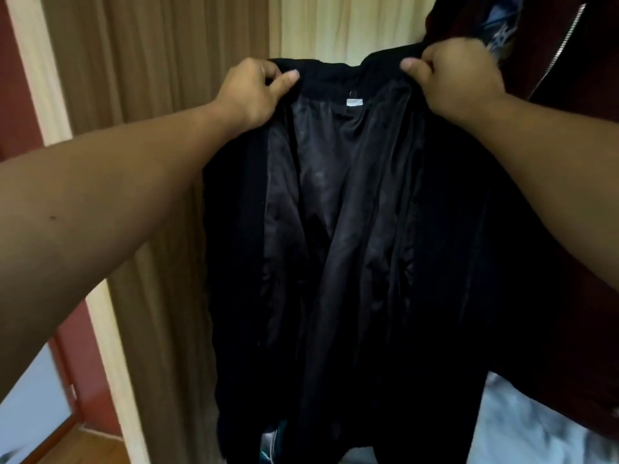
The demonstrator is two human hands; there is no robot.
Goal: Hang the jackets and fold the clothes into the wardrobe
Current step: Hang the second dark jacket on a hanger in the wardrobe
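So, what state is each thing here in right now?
black jacket: held up, front open, lining facing the camera.
left hand grip: pinches the jacket's collar edge.
right hand grip: clutches the collar's other side.
curtain: hanging drawn, pleated.

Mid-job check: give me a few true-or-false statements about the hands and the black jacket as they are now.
1. The left hand and the right hand each grip the black jacket near its collar. True.
2. The jacket's shiny lining faces the camera. True.
3. The jacket lies folded flat. False: it hangs open, held up in front of the curtains.
4. The neck label is red. False: it is white.
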